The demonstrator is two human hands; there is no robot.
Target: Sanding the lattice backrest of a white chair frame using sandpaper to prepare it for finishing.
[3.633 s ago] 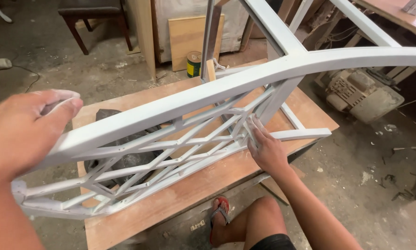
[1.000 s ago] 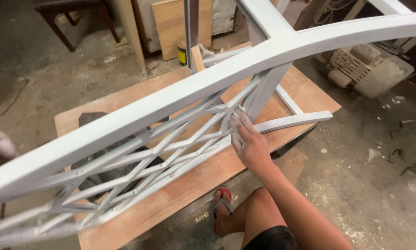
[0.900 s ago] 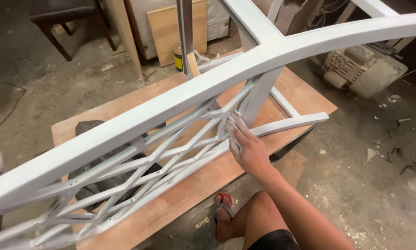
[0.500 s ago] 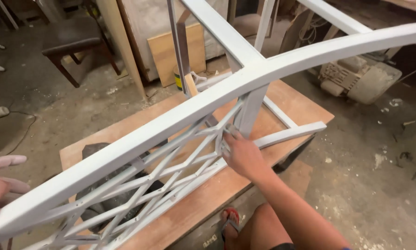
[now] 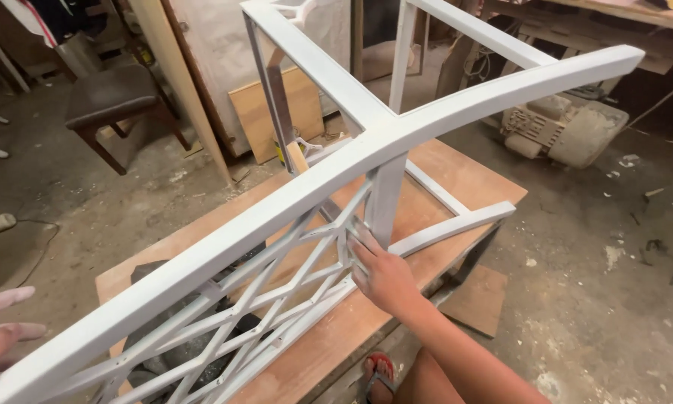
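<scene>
A white-painted wooden chair frame [image 5: 306, 194] lies on its back on a plywood table top [image 5: 456, 176], with its curved top rail running from lower left to upper right. My right hand [image 5: 381, 273] lies flat against the lattice back [image 5: 276, 299] beside the upright post, and its fingertips press what looks like a small grey sheet onto a bar. My left hand [image 5: 3, 329] hovers at the lower left edge, just off the rail's end, with its fingers apart and nothing in them. Below the table edge I see my bare knee and a red sandal [image 5: 377, 370].
A dark wooden stool [image 5: 115, 101] stands at the back left on the dusty concrete floor. A plywood offcut [image 5: 265, 112] leans against a cabinet behind the table. A dirty motor [image 5: 568, 131] sits on the floor to the right. A dark object lies under the lattice.
My left hand has come off the rail's end, which it gripped earlier, and now hangs open beside it. My right hand has stayed on the lattice, shifting slightly. The view has swung to the right.
</scene>
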